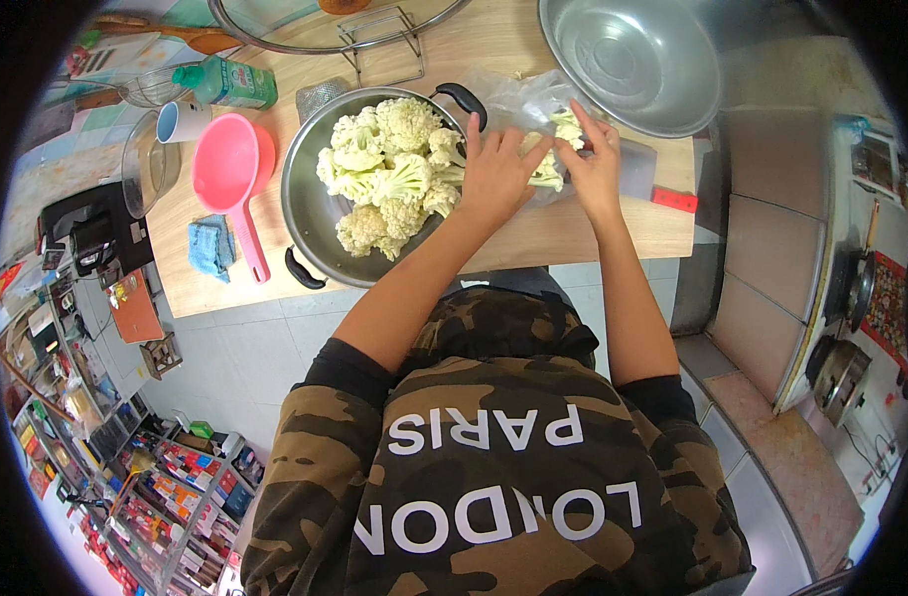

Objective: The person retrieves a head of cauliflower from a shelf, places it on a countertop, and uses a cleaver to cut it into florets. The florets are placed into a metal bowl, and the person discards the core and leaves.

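Observation:
My left hand (497,174) reaches past the right rim of a wide steel pot (305,214), its fingers stretched out beside a pale cauliflower piece (545,175). Opposite it, my right hand (597,169) curls thumb and fingers round a cauliflower floret (567,127). Under both hands lies a crumpled clear plastic bag (523,97). A knife with a red handle (675,200) rests right of my right hand, its broad blade (636,171) partly hidden by that hand. Many cauliflower florets (404,179) are heaped in the pot.
A large steel basin (632,65) stands at the back right. Left of the pot are a pink strainer (225,164), a blue cloth (210,245), a white cup (184,121) and a green bottle (237,83). A wire rack (384,50) stands behind. The table's front edge (533,260) is near my body.

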Demonstrator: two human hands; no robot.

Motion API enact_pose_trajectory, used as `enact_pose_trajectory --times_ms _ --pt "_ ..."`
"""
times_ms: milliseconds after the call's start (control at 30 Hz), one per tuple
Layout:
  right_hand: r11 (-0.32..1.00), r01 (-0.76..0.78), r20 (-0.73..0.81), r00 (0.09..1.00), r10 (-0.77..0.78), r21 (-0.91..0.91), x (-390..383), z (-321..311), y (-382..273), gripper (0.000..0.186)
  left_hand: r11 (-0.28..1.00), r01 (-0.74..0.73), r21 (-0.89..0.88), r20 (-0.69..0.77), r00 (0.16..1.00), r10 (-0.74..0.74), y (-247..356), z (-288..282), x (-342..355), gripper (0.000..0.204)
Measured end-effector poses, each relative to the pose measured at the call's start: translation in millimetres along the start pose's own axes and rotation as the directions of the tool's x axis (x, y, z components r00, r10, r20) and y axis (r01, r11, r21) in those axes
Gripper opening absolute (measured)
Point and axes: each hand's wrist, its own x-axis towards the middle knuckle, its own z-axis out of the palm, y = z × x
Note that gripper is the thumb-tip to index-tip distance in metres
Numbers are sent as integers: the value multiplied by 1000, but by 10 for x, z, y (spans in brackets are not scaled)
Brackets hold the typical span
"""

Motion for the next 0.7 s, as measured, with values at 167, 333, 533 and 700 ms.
enact_pose_trajectory --times_ms 167,333,533,700 --pt "745 -346 159 936 313 571 -72 -295 -118 49 974 -36 -224 -145 989 3 3 -320 -100 68" --pt "581 -500 356 866 352 642 -133 -546 -245 46 762 254 -596 -228 856 -464 -271 -842 -488 66" --pt "742 -460 210 887 412 487 -335 -568 -446 34 267 398 -878 112 712 -693 -1050 -1228 -1093 59" --pt "987 -69 -28 997 74 142 -554 -365 -658 26 752 643 -145 106 766 -634 -1201 -1112 -1286 79"
